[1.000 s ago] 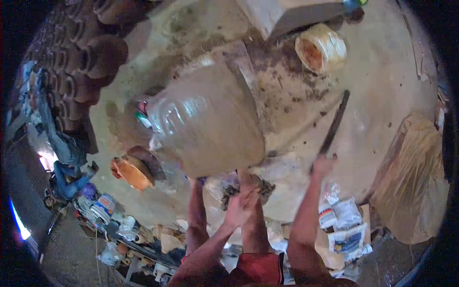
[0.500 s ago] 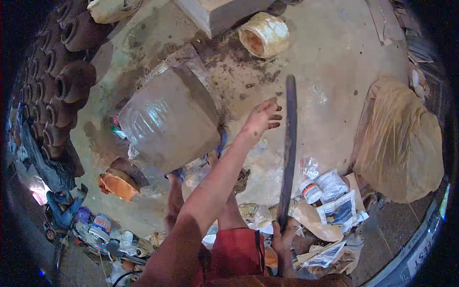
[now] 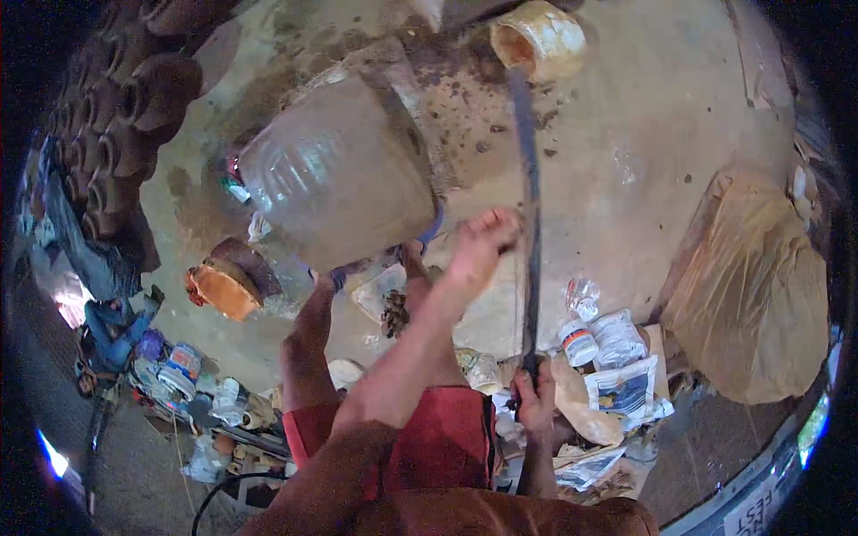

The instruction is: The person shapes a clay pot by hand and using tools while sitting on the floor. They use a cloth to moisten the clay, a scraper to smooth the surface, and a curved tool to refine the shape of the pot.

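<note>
My right hand grips the lower end of a long dark rod, which stands up away from my lap and looks slightly curved. A faint thin line runs close along its left side. Beside the rod's middle, my left hand is closed, its fingers curled and a little blurred; what they hold, if anything, is hidden. Left of that hand sits a large grey-brown block with a wet sheen, just beyond my feet. Past the rod's far end lies a pale crusted pot on its side.
Rows of dark brown pots line the left. An orange-lined vessel lies on the floor. At the right stands a bulky thing under a tan sheet. White tubs, a printed packet and bags crowd beside my right forearm.
My left hand has gone from open, fingers spread, to closed, and sits lower beside the rod. The view has shifted, so the block and pots appear higher and farther right.
</note>
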The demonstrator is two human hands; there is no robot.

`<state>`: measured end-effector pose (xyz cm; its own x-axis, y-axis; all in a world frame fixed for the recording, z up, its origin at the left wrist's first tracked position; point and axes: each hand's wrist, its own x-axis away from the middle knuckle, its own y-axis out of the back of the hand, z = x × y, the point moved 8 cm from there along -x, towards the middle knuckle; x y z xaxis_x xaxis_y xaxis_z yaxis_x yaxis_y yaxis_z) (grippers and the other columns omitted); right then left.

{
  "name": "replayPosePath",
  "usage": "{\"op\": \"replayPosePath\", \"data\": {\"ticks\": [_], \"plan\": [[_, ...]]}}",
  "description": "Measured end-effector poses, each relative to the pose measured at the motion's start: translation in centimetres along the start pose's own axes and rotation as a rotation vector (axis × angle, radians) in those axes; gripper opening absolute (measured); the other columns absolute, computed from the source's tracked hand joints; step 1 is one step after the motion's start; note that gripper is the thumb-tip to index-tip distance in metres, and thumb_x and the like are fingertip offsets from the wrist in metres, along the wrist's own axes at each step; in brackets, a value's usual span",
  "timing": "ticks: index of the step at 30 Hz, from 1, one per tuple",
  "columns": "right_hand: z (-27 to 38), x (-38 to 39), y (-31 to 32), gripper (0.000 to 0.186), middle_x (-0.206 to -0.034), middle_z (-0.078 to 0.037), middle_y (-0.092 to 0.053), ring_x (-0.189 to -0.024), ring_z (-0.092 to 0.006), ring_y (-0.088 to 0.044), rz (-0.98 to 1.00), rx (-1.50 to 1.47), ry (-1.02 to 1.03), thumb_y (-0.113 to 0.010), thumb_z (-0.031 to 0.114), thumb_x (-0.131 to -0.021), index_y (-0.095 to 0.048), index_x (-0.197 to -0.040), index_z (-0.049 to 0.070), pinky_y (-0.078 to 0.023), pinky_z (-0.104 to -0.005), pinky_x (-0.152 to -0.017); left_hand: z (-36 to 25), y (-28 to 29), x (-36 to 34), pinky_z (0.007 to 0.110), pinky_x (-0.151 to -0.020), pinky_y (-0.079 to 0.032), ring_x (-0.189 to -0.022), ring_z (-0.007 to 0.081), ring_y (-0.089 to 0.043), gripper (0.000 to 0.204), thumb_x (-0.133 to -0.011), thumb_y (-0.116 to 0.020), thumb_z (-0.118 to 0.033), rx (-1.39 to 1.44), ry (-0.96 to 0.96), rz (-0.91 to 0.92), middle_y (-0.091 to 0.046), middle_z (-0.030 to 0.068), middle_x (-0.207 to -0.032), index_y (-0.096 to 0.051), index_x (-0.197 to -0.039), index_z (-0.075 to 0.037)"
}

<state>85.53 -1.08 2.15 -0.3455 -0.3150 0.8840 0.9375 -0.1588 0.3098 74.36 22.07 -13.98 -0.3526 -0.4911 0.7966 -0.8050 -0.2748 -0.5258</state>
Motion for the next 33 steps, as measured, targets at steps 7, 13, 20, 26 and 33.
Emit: {"op": "replayPosePath", "data": {"ticks": [7,13,20,26,33], "plan": [[13.3,-3.2,-2.3,0.018,-0.083,-0.003,-0.053,-0.077,-0.0150,-0.048,-0.091,0.134,0.262,-0.058,0.013,-0.093,-0.057,-0.107,0.002,-0.044,-0.0315,-0.070,7.3,-1.5,14.6,0.028,-0.086,-0.052,-0.089,0.0090,-0.063,0.009,-0.094,-0.070,-0.007,0.007,0.185,0.240,-0.071,0.0010,-0.094,-0.070,-0.100,0.000],[20.3,-3.4,-8.0,0.025,-0.082,-0.005,-0.056,-0.077,-0.0157,-0.052,-0.065,0.404,0.515,-0.064,0.018,-0.091,-0.058,-0.108,0.001,-0.046,-0.0312,-0.070,2.6,0.8,14.5,0.032,-0.095,-0.050,-0.104,0.0151,-0.065,0.050,-0.095,-0.073,-0.020,0.024,0.100,0.350,-0.070,0.0090,-0.115,-0.054,-0.138,-0.004],[31.7,-9.7,-17.2,0.046,-0.087,-0.013,-0.059,-0.076,-0.0312,-0.061,-0.050,1.114,0.931,-0.084,0.029,-0.078,-0.062,-0.108,0.003,-0.049,-0.0418,-0.068,-26.5,17.5,10.4,0.045,-0.120,-0.032,-0.150,0.0336,-0.033,0.084,-0.079,-0.081,-0.013,-1.030,-0.726,-0.120,-0.038,0.0148,-0.160,-0.041,-0.153,-0.008],[39.5,-15.9,-30.0,0.042,-0.093,-0.016,-0.056,-0.086,-0.0397,-0.060,0.214,1.441,1.199,-0.078,0.014,-0.065,-0.059,-0.102,0.005,-0.048,-0.0495,-0.071,-43.4,35.9,8.9,0.048,-0.109,-0.042,-0.132,0.0365,-0.048,0.081,-0.070,-0.082,-0.018,-1.858,-0.696,-0.319,-0.053,0.0132,-0.140,-0.052,-0.145,-0.017],[42.5,-25.0,-38.1,0.041,-0.097,-0.015,-0.054,-0.098,-0.0397,-0.056,0.134,1.624,1.105,-0.077,0.009,-0.061,-0.054,-0.094,0.005,-0.045,-0.0514,-0.082,-40.3,45.6,7.3,0.048,-0.089,-0.044,-0.106,0.0340,-0.053,0.056,-0.064,-0.081,-0.014,-1.717,-0.560,-0.554,-0.054,0.0107,-0.109,-0.058,-0.115,-0.009]]}}
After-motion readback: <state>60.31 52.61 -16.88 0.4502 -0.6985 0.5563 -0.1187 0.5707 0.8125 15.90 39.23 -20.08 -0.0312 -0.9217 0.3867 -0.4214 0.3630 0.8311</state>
